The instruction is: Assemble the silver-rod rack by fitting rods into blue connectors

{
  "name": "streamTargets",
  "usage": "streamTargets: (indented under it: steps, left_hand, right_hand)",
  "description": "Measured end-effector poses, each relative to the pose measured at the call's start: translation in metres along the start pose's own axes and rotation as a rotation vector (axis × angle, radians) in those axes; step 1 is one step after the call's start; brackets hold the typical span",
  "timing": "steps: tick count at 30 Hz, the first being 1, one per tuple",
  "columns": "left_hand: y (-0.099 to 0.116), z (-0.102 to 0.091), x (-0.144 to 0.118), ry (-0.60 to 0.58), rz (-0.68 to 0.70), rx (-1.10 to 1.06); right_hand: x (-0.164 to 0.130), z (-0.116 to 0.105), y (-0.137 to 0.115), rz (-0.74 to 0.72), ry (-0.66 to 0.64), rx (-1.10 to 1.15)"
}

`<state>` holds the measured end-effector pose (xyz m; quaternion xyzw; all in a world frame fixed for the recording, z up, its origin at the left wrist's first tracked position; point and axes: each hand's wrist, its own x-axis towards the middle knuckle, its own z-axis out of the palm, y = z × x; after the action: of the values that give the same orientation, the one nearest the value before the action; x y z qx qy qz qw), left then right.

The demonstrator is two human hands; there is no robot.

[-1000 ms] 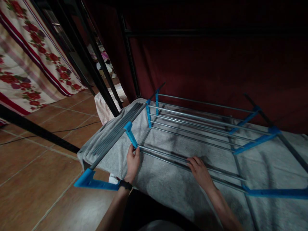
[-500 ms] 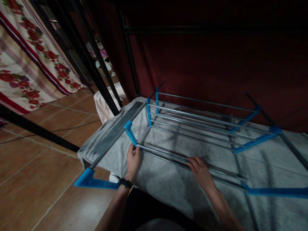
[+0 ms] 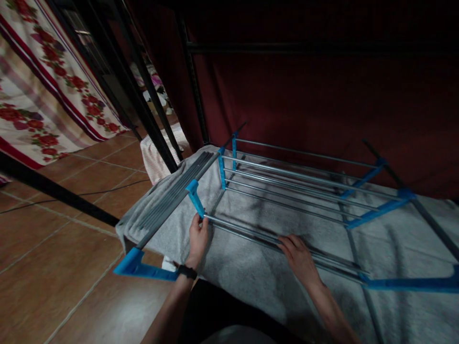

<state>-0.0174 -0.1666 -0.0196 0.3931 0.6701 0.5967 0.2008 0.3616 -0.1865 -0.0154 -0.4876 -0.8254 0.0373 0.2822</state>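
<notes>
A partly built rack of grey metal tubes and blue plastic brackets lies before me on a grey blanket point(image 3: 251, 282). My left hand point(image 3: 198, 239), with a dark watch on its wrist, pinches the lower end of a short blue bracket point(image 3: 194, 198), where a tube end meets it. The fingertips are partly hidden behind the joint. My right hand point(image 3: 298, 255) is closed over the near metal tube point(image 3: 247, 231) around its middle. At the right, the near tubes run to a long blue bracket point(image 3: 412, 284). Another blue bracket point(image 3: 147, 271) sticks out beside my left wrist.
Several loose grey tubes point(image 3: 175, 191) lie side by side on the blanket at the left. Black metal posts point(image 3: 143, 95) stand at the left. Behind the rack hangs a dark red cloth point(image 3: 304, 105). A flowered curtain point(image 3: 60, 81) hangs over the tiled floor point(image 3: 82, 248).
The rack's right end has shifted slightly to the left, and the blue bracket by my left wrist a little to the right. Both hands keep nearly the same places and grips.
</notes>
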Motion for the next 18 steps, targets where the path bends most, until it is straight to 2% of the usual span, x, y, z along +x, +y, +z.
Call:
streamTargets:
  steps: [9, 18]
  left_hand:
    - [-0.0091, 0.0017, 0.0029, 0.021, -0.026, 0.0]
    - [-0.0061, 0.001, 0.0038, 0.015, -0.005, 0.009]
  right_hand:
    - [-0.0003, 0.0039, 0.0009, -0.012, 0.034, -0.025]
    - [0.0025, 0.003, 0.0001, -0.011, -0.038, -0.079]
